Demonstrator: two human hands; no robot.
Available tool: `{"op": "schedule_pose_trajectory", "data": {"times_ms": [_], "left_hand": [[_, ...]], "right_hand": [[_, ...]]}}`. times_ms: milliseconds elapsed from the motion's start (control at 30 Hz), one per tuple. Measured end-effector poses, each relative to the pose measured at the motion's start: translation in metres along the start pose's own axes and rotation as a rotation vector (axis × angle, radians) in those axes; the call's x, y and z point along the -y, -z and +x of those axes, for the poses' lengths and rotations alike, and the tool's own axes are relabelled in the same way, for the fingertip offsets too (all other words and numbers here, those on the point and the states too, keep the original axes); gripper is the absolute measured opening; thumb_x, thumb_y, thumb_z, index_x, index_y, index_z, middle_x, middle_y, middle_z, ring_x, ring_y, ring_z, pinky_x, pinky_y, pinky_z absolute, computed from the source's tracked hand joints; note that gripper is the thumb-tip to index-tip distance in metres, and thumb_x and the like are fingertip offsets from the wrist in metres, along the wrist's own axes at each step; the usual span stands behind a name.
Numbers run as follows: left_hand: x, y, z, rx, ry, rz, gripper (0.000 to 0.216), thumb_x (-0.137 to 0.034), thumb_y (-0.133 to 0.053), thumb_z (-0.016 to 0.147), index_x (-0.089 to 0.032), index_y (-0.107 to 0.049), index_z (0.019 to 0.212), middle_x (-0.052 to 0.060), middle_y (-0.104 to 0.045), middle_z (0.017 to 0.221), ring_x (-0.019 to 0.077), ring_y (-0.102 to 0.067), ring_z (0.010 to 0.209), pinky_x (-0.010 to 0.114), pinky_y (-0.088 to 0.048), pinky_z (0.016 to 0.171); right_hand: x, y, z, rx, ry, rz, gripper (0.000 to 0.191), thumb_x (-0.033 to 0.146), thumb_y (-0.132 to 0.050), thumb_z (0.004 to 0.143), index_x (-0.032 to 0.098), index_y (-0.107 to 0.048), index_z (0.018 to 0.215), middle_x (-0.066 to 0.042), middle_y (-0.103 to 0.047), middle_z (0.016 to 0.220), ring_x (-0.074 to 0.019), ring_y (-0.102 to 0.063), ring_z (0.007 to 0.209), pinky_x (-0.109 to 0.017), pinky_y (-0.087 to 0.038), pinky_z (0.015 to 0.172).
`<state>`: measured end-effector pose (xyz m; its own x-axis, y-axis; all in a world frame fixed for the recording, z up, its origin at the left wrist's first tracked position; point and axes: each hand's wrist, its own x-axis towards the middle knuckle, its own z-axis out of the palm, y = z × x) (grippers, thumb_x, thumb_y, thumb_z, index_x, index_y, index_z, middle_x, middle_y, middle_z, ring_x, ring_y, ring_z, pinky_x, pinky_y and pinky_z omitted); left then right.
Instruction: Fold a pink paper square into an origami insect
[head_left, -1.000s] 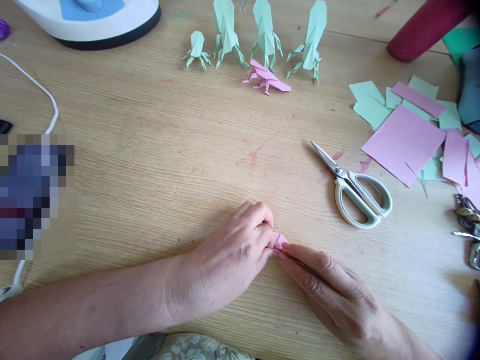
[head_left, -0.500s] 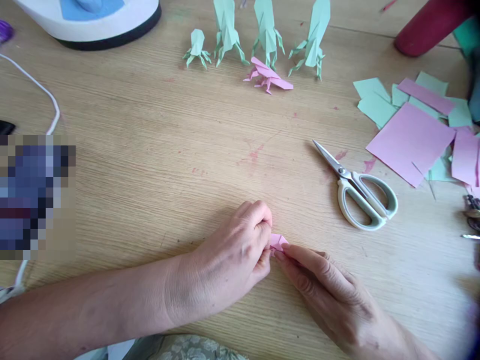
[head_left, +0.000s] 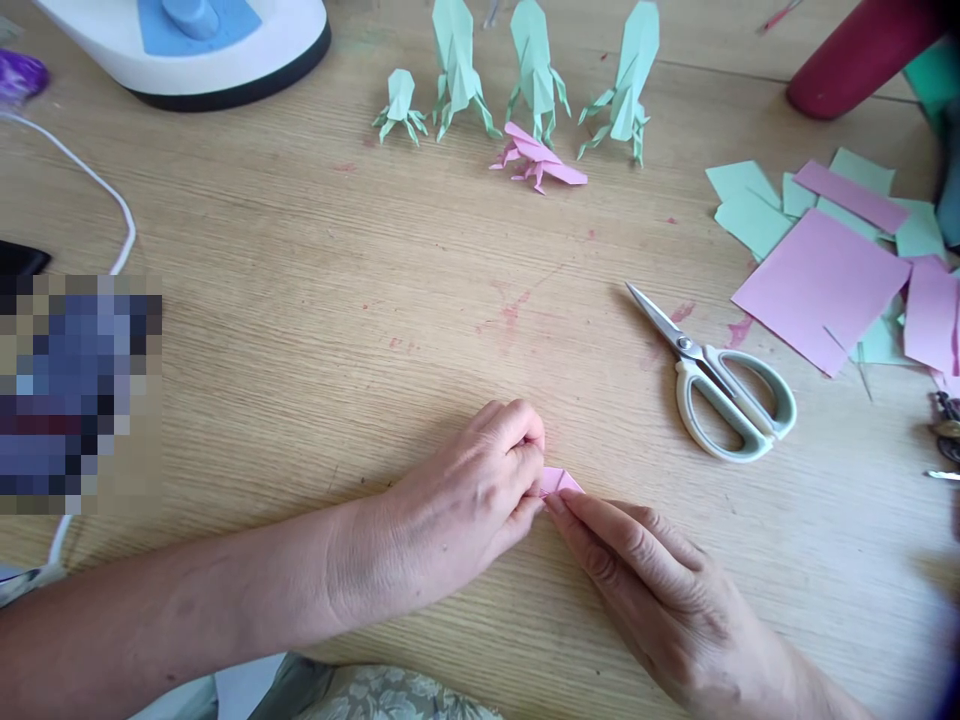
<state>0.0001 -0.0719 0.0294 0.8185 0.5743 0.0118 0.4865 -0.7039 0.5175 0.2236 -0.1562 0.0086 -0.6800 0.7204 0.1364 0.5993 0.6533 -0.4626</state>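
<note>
Low over the wooden table, a small folded piece of pink paper (head_left: pixel 559 480) sits between my two hands. My left hand (head_left: pixel 480 490) is closed, with curled fingers gripping the paper's left end and hiding most of it. From the right, my right hand (head_left: pixel 652 580) pinches the paper's lower right edge between thumb and index finger. One crease shows on the visible part of the paper.
Grey-handled scissors (head_left: pixel 712 375) lie right of my hands. Beyond stand several green folded-paper figures (head_left: pixel 536 70) and a pink one (head_left: pixel 538 160). Pink and green paper sheets (head_left: pixel 821 285) overlap at right. A red cylinder (head_left: pixel 855 55), a white iron-like object (head_left: pixel 225 60) and a white cord (head_left: pixel 97 180) lie around.
My right fingertips have slid slightly left along the paper's lower edge, closer to my left hand. My left hand keeps its grip. The camera view has shifted a little.
</note>
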Motion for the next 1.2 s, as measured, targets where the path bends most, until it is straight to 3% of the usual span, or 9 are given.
{"op": "schedule_pose_trajectory", "data": {"times_ms": [233, 333, 467, 767, 967, 1200], "left_hand": [[0.016, 0.003, -0.029, -0.206, -0.159, 0.047, 0.027, -0.012, -0.047, 0.100, -0.014, -0.064, 0.121, 0.009, -0.068, 0.119, 0.0176, -0.063, 0.112, 0.031, -0.055, 0.100], [0.021, 0.002, -0.039, -0.152, -0.279, 0.183, 0.034, -0.013, -0.047, 0.101, -0.012, -0.058, 0.133, 0.010, -0.064, 0.135, 0.0224, -0.057, 0.126, 0.038, -0.051, 0.109], [0.018, 0.002, -0.043, -0.071, -0.339, 0.338, 0.039, -0.012, -0.041, 0.102, -0.007, -0.055, 0.138, 0.012, -0.056, 0.145, 0.0263, -0.054, 0.132, 0.041, -0.052, 0.107], [0.003, 0.002, -0.041, -0.069, -0.350, 0.537, 0.041, -0.013, -0.038, 0.102, -0.004, -0.056, 0.137, 0.014, -0.061, 0.138, 0.0260, -0.059, 0.125, 0.040, -0.051, 0.107], [-0.004, -0.008, -0.043, -0.074, -0.261, 0.586, 0.042, -0.013, -0.036, 0.102, -0.004, -0.054, 0.138, 0.013, -0.059, 0.140, 0.0273, -0.059, 0.123, 0.042, -0.050, 0.106], [0.003, -0.004, -0.048, -0.041, -0.240, 0.453, 0.046, -0.011, -0.025, 0.104, -0.009, -0.049, 0.143, 0.009, -0.054, 0.147, 0.0231, -0.050, 0.134, 0.040, -0.046, 0.109]], "right_hand": [[0.002, -0.003, -0.002, -0.008, 0.015, -0.057, 0.050, 0.002, -0.035, 0.096, -0.004, -0.040, 0.146, -0.021, -0.053, 0.139, -0.0238, -0.060, 0.106, -0.032, -0.060, 0.089], [0.002, -0.004, -0.004, -0.013, 0.031, -0.076, 0.052, 0.002, -0.036, 0.095, -0.005, -0.037, 0.147, -0.023, -0.052, 0.141, -0.0257, -0.059, 0.109, -0.035, -0.060, 0.091], [0.002, -0.007, -0.006, -0.020, 0.029, -0.110, 0.055, 0.003, -0.036, 0.095, -0.003, -0.035, 0.150, -0.022, -0.050, 0.143, -0.0274, -0.058, 0.112, -0.037, -0.060, 0.091], [0.001, -0.004, -0.001, -0.036, 0.034, -0.099, 0.057, 0.001, -0.035, 0.094, -0.003, -0.032, 0.151, -0.022, -0.047, 0.142, -0.0263, -0.056, 0.112, -0.035, -0.059, 0.093], [0.002, -0.004, -0.002, -0.031, 0.028, -0.090, 0.055, 0.001, -0.035, 0.095, -0.002, -0.034, 0.150, -0.022, -0.047, 0.142, -0.0253, -0.056, 0.112, -0.035, -0.059, 0.093], [0.003, -0.006, -0.004, -0.017, 0.043, -0.153, 0.055, 0.003, -0.036, 0.094, -0.005, -0.036, 0.148, -0.025, -0.049, 0.141, -0.0304, -0.056, 0.116, -0.039, -0.062, 0.089]]}}
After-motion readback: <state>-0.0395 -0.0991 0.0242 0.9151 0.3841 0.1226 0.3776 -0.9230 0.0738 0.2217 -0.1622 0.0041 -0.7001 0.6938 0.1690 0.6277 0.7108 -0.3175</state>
